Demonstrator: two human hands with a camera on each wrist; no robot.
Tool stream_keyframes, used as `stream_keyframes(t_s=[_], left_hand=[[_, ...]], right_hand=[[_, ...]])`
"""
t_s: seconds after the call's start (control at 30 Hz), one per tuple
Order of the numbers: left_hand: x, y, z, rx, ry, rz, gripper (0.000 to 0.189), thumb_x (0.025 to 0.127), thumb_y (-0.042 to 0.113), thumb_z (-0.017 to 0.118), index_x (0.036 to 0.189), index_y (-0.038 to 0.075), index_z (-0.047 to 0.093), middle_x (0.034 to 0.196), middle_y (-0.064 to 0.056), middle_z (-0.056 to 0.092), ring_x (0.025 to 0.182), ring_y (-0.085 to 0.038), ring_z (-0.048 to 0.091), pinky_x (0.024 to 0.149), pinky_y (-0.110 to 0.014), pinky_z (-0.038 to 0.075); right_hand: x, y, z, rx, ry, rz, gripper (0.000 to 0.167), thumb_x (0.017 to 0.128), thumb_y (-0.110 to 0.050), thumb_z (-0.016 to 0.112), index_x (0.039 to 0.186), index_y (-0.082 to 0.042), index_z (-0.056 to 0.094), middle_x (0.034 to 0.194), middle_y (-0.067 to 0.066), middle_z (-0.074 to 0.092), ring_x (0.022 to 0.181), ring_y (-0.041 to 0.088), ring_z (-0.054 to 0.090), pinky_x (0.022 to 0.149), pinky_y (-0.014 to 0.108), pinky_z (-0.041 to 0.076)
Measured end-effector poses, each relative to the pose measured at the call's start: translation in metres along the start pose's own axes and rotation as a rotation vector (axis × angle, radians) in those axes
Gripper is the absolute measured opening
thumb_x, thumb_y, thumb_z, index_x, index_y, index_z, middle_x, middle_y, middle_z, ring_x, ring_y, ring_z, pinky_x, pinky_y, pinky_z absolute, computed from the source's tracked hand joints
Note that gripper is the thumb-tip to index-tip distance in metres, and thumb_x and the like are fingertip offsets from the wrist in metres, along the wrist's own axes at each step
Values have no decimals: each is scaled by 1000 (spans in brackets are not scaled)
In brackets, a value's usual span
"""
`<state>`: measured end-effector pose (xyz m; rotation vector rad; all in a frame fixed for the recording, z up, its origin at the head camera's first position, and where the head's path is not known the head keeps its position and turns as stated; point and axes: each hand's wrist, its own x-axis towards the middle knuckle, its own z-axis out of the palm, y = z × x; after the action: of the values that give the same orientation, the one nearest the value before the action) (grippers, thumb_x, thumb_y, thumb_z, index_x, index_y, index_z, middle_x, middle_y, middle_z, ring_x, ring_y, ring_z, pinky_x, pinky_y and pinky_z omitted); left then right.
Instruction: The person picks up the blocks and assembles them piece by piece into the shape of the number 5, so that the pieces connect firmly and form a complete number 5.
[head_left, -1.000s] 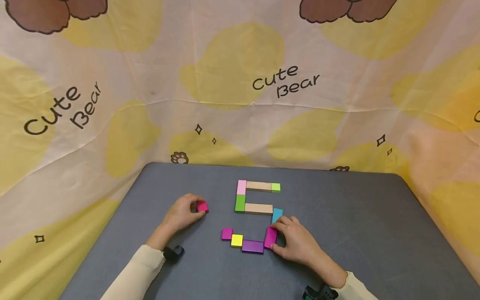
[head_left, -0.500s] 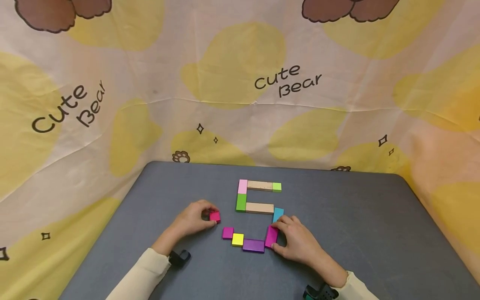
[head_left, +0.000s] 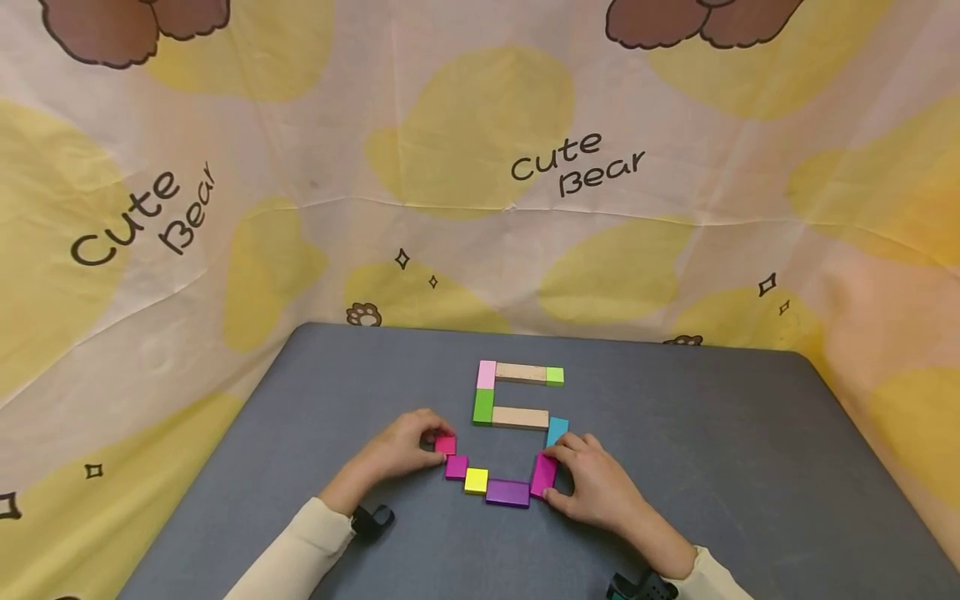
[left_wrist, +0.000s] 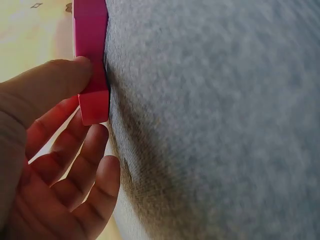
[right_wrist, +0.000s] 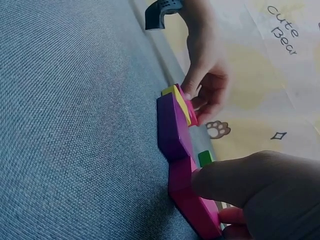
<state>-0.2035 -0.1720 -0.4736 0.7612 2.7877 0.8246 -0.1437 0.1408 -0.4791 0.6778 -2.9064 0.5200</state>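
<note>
My left hand pinches a small pinkish-red block between thumb and fingers. That block sits at the upper left corner of a magenta cube; in the left wrist view the red block lines up against the magenta. A yellow block and a purple block continue the row to the right. At the row's right end my right hand holds a long magenta block by its two ends. In the right wrist view its thumb presses along that magenta block.
Above the row, a blue block, two wooden blocks, a green block, a pink block and a light green cube form an angular shape. All lie on a grey table before a patterned cloth.
The left hand has moved right and slightly down, bringing the pinkish-red block from apart on the left to the magenta cube's corner. The right hand stays on the long magenta block.
</note>
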Motion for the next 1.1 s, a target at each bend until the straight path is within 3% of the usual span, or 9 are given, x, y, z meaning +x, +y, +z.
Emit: stream_keyframes(t_s=[1.1], left_hand=[[-3, 5, -2, 4, -3, 1, 30, 77, 14, 79, 106, 14, 71, 99, 4, 64, 89, -12, 57, 80, -30, 51]], right_hand=[[-2, -1, 0, -10, 19, -6, 47, 68, -38, 82, 107, -15, 71, 99, -4, 60, 84, 10, 43, 68, 29, 45]])
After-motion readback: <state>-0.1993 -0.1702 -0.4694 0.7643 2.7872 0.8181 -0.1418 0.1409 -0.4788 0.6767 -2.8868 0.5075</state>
